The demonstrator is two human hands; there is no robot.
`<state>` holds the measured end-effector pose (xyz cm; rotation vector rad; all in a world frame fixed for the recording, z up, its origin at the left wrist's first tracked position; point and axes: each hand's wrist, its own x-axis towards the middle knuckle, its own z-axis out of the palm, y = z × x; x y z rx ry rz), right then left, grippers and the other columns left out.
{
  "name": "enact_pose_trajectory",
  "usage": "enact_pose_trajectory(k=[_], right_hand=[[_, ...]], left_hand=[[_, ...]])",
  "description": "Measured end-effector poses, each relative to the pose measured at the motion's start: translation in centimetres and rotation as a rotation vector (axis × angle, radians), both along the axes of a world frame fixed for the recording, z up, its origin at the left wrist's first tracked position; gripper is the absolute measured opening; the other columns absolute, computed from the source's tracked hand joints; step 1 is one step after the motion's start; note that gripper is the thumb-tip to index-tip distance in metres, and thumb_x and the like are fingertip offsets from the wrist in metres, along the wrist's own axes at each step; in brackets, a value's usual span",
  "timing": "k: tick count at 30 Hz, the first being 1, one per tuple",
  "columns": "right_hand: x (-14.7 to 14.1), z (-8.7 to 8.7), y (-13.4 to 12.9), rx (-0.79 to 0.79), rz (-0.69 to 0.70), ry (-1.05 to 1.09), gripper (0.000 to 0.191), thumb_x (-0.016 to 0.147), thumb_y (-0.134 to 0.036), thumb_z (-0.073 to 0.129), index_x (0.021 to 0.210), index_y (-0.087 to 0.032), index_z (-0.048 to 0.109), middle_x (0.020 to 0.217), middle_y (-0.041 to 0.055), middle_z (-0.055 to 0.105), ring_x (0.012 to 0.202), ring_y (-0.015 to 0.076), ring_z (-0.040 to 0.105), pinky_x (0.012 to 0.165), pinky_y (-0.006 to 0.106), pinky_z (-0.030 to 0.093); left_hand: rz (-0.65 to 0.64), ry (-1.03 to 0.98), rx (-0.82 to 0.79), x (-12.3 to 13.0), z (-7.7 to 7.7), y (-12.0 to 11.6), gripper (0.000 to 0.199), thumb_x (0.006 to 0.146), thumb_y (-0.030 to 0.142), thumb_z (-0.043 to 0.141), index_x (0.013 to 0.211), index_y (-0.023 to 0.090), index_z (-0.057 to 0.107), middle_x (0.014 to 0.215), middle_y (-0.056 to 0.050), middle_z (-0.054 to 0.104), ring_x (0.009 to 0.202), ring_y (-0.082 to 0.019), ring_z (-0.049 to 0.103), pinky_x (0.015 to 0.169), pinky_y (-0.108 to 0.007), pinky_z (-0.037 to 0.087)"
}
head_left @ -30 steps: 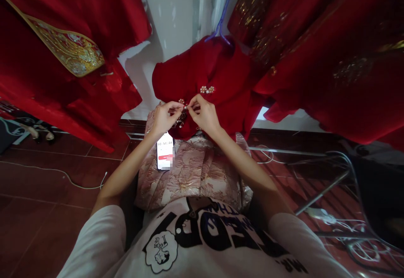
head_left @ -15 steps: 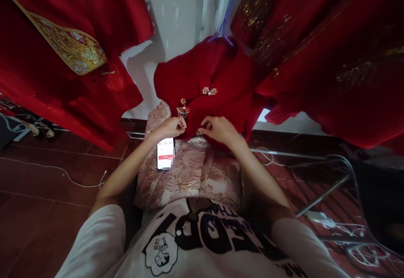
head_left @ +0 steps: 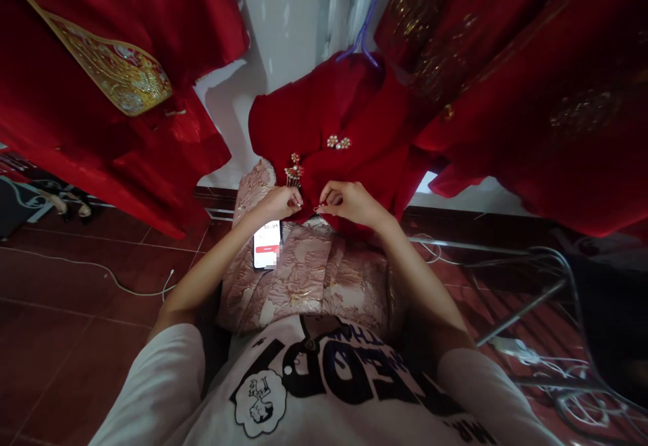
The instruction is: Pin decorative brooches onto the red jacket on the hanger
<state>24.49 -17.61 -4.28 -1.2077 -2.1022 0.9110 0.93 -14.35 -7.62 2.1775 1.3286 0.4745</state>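
Right hand (head_left: 357, 204) is pinching a small trim (head_left: 317, 209) between thumb and fingers. Left hand (head_left: 281, 204) is curling, fingertips drawn in; cannot tell whether they are gripping cloth. The trim is sitting at the near edge of the red garment (head_left: 369, 112), between the hands and closer to the right; its long axis is too small to read. The garment is spreading forward of both hands, its length running from the hanger (head_left: 361, 46) toward the pink brocade (head_left: 308, 274). Tassel brooch (head_left: 294, 171) is lying just beyond the left hand. Vs. 1.0 s ago: hands were meeting at that brooch; now they are working lower and apart, leaving it uncovered.
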Motion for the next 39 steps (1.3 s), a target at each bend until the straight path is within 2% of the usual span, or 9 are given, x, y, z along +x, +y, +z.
enact_pose_trajectory(k=[7, 10, 13, 16, 20, 26, 30, 35, 39], right_hand=[[-2.1, -2.0, 0.1, 0.055, -0.033, 0.12, 0.003, 0.086, -0.017, 0.07, 0.088, -0.019, 0.069, 0.088, 0.005, 0.08, 0.085, 0.0189, 0.078, 0.08, 0.029, 0.06], [-2.9, -2.8, 0.4, 0.073, -0.093, 0.107, 0.009, 0.086, -0.014, 0.07, 0.086, -0.02, 0.063, 0.089, 0.0044, 0.079, 0.085, 0.0193, 0.078, 0.079, 0.029, 0.06], [-3.0, -3.2, 0.6, 0.064, -0.078, 0.118, 0.015, 0.085, -0.015, 0.073, 0.086, -0.021, 0.059, 0.089, 0.0036, 0.078, 0.084, 0.0188, 0.078, 0.076, 0.028, 0.06], [-2.9, -3.4, 0.7, 0.07, -0.071, 0.126, 0.019, 0.085, -0.016, 0.076, 0.087, -0.021, 0.058, 0.087, 0.0026, 0.077, 0.084, 0.018, 0.078, 0.078, 0.027, 0.06], [-3.3, -3.8, 0.5, 0.098, -0.142, 0.064, 0.016, 0.088, -0.014, 0.073, 0.09, -0.021, 0.059, 0.089, 0.0041, 0.078, 0.087, 0.0184, 0.078, 0.079, 0.027, 0.06], [-4.1, -4.6, 0.4, 0.129, -0.226, -0.016, 0.008, 0.094, -0.017, 0.069, 0.096, -0.021, 0.062, 0.096, 0.0047, 0.079, 0.091, 0.0186, 0.078, 0.081, 0.028, 0.06], [-4.2, -5.0, 0.5, 0.13, -0.237, -0.016, 0.008, 0.094, -0.016, 0.066, 0.098, -0.021, 0.063, 0.094, 0.0043, 0.078, 0.088, 0.018, 0.077, 0.08, 0.028, 0.06], [-3.7, -4.5, 0.6, 0.157, -0.215, -0.037, 0.011, 0.089, -0.014, 0.069, 0.098, -0.019, 0.064, 0.098, 0.0064, 0.077, 0.086, 0.018, 0.075, 0.079, 0.028, 0.058], [-2.5, -2.6, 0.7, 0.127, -0.202, 0.03, 0.008, 0.087, -0.018, 0.072, 0.091, -0.019, 0.066, 0.098, 0.0062, 0.079, 0.078, 0.0166, 0.074, 0.076, 0.03, 0.059]], left_hand=[[-0.019, -0.168, -0.075, -0.3, -0.1, 0.8, 0.008, 0.073, 0.009, 0.073, 0.078, 0.015, 0.07, 0.081, -0.005, 0.079, 0.076, -0.015, 0.075, 0.07, -0.022, 0.056], [-0.012, -0.24, -0.157, -0.5, -0.5, 1.2, 0.01, 0.069, 0.01, 0.074, 0.074, 0.015, 0.068, 0.077, -0.006, 0.079, 0.072, -0.016, 0.075, 0.068, -0.023, 0.058], [-0.018, -0.263, -0.184, -0.6, -0.8, 1.5, 0.009, 0.068, 0.013, 0.075, 0.072, 0.015, 0.067, 0.074, -0.005, 0.078, 0.069, -0.015, 0.074, 0.065, -0.023, 0.057], [-0.025, -0.259, -0.177, -0.6, -0.8, 1.5, 0.009, 0.067, 0.016, 0.075, 0.07, 0.016, 0.067, 0.074, -0.004, 0.078, 0.069, -0.014, 0.073, 0.064, -0.022, 0.055], [-0.015, -0.255, -0.111, -0.3, -0.6, 1.1, 0.008, 0.07, 0.021, 0.076, 0.069, 0.015, 0.07, 0.073, -0.005, 0.078, 0.068, -0.015, 0.071, 0.063, -0.021, 0.053], [0.057, -0.24, -0.016, -0.2, -0.5, 0.9, 0.003, 0.069, 0.013, 0.072, 0.07, 0.014, 0.075, 0.072, -0.005, 0.079, 0.066, -0.015, 0.07, 0.064, -0.023, 0.053], [0.025, -0.235, -0.015, -0.5, -0.3, 0.9, 0.004, 0.071, 0.015, 0.074, 0.072, 0.016, 0.078, 0.075, -0.005, 0.08, 0.069, -0.016, 0.072, 0.065, -0.024, 0.054], [-0.012, -0.279, -0.127, -0.9, 0.0, 1.2, 0.008, 0.07, 0.013, 0.076, 0.078, 0.013, 0.074, 0.077, -0.006, 0.079, 0.071, -0.015, 0.073, 0.07, -0.024, 0.057], [-0.019, -0.222, -0.041, -1.4, 0.4, 1.2, 0.014, 0.07, 0.011, 0.075, 0.083, 0.015, 0.071, 0.08, -0.004, 0.077, 0.071, -0.013, 0.07, 0.069, -0.023, 0.055]])
